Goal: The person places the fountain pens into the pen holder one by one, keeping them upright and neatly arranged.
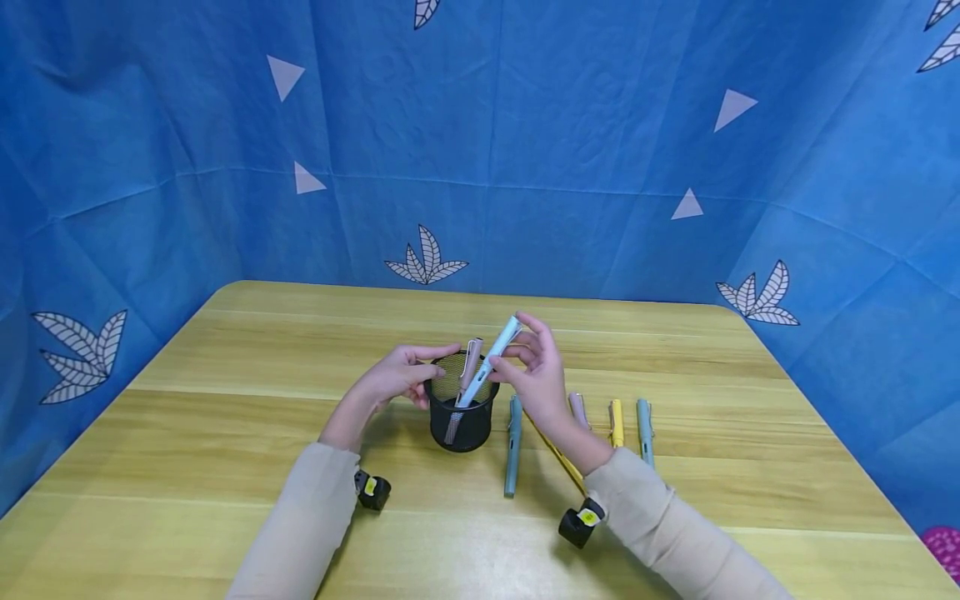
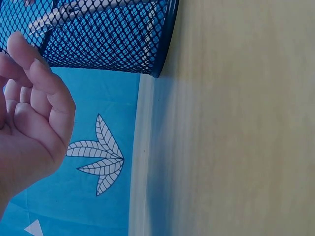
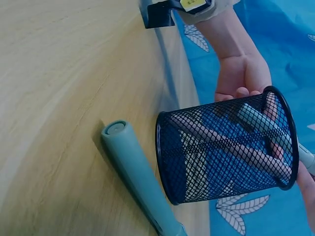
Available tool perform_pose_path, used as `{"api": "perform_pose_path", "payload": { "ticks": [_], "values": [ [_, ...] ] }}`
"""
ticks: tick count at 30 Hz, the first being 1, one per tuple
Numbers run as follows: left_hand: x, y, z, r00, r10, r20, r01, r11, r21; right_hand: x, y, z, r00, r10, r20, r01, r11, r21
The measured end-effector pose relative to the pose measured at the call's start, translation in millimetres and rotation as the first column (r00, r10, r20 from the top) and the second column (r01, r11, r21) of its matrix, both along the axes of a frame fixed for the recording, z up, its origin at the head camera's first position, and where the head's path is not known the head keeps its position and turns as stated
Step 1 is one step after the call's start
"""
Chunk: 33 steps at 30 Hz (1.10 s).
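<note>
A black mesh pen holder (image 1: 461, 427) stands on the table, a mauve pen (image 1: 470, 364) leaning inside it. My left hand (image 1: 401, 375) grips the holder's rim from the left, thumb and forefinger at the top edge. Between the thumb and fingers of my right hand (image 1: 536, 371) is a light blue pen (image 1: 487, 364), tilted, its lower end inside the holder. Through the mesh in the right wrist view, the mauve pen (image 3: 231, 146) slants across the holder (image 3: 170, 162). Some left fingers (image 2: 49, 93) show curled beside the mesh in the left wrist view.
Right of the holder lies a teal pen (image 1: 513, 450). A thin yellow stick-like item (image 1: 562, 460) runs partly under the right forearm. Beyond that arm lie a mauve pen (image 1: 578, 408), a yellow pen (image 1: 617, 422) and a grey-blue pen (image 1: 645, 429). Blue patterned cloth (image 1: 555, 167) hangs behind.
</note>
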<state>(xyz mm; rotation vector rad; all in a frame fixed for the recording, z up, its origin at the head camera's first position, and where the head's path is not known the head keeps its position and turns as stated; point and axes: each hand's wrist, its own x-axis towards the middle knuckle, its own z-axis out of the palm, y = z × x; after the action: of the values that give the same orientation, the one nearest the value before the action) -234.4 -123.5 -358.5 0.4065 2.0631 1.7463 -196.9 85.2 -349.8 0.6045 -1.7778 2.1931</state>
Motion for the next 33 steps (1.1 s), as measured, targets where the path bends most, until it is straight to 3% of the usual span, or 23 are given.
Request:
{"api": "perform_pose_path", "payload": {
  "ticks": [20,27,33],
  "values": [
    [-1.1,0.5,-3.7,1.0,0.014,0.005,-0.015,1.0,0.006,1.9,-3.0,-0.6,0.997,-0.011,-0.075,0.025,0.984,0.177],
    [-1.8,-0.1,-4.5,1.0,0.008,0.011,-0.008,1.0,0.015,16.3,-6.0,16.1,0.996,-0.023,-0.09,0.047,0.962,0.269],
    [-2.1,-0.6,-5.6,1.0,0.004,0.008,-0.004,1.0,0.02,17.5,-4.8,17.8,0.992,-0.038,-0.118,0.077,0.935,0.346]
  ]
}}
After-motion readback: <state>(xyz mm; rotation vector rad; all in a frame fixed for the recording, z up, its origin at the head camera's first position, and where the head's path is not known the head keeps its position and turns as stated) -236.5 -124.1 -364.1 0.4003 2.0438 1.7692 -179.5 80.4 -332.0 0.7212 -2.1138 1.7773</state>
